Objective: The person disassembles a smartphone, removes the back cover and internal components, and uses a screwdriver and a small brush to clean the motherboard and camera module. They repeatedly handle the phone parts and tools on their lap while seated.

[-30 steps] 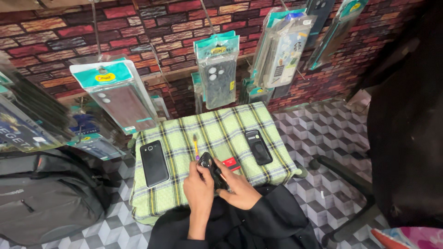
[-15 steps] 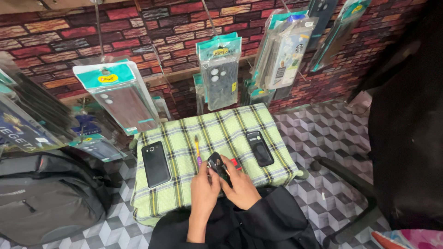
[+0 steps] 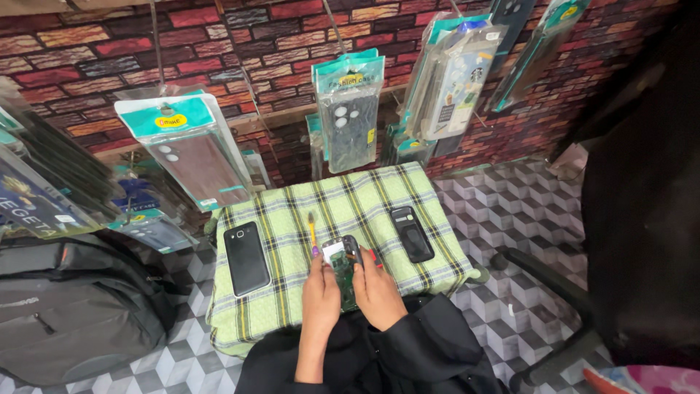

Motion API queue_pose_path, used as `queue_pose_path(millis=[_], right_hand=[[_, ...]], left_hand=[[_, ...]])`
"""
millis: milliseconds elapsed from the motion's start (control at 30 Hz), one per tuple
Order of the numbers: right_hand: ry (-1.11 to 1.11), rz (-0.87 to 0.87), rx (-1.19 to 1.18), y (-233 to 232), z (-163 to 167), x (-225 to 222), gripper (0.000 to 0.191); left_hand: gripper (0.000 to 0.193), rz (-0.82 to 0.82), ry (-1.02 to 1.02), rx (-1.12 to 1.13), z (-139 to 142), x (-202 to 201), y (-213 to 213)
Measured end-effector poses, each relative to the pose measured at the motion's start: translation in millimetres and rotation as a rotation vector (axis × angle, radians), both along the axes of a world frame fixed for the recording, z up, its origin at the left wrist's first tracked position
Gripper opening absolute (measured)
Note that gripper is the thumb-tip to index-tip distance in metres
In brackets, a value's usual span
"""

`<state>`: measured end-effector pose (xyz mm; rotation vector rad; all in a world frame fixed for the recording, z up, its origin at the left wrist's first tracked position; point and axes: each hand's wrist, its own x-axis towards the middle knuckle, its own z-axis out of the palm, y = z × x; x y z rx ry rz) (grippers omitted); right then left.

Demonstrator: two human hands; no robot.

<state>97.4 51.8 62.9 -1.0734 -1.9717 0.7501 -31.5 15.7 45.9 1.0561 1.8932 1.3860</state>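
Both hands hold a small opened phone [image 3: 343, 264] with a green circuit board showing, over the near edge of a green plaid cloth [image 3: 364, 201]. My left hand [image 3: 321, 290] grips its left side and my right hand [image 3: 377, 290] its right side. A yellow-handled tool [image 3: 312, 231] lies on the cloth just left of the phone. A black phone [image 3: 246, 257] lies face down at the left, and a second black phone part [image 3: 411, 233] lies at the right. A small red thing [image 3: 375, 257] peeks out beside my right hand.
Packaged phone cases [image 3: 350, 117] hang in front of a brick-pattern wall. A grey backpack [image 3: 73, 306] sits on the patterned floor at the left. A black chair [image 3: 634, 219] stands at the right.
The hands have turned the small phone so its open circuit-board side faces up, and shifted slightly right and nearer the cloth's front edge.
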Motion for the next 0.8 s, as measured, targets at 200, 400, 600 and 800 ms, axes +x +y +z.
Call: queue_pose_path(millis=[200, 400, 600, 800], right_hand=[[0.039, -0.027, -0.189, 1.9, -0.9, 2.1, 0.038], [0.262, 0.011, -0.318, 12.2, -17.1, 3.6, 0.036], [0.449, -0.108, -0.786, 25.4, -19.8, 9.1, 0.045], [0.589, -0.077, -0.661, 39.3, -34.7, 19.1, 0.043]], left_hand=[[0.045, -0.077, -0.207, 0.095, 0.0, 1.9, -0.1], [0.037, -0.017, -0.407, 0.092, 1.8, -0.3, 2.2], [0.035, 0.059, -0.380, 0.181, 1.6, -0.8, 1.7], [0.039, 0.141, -0.411, 0.141, 3.4, -5.7, 1.4]])
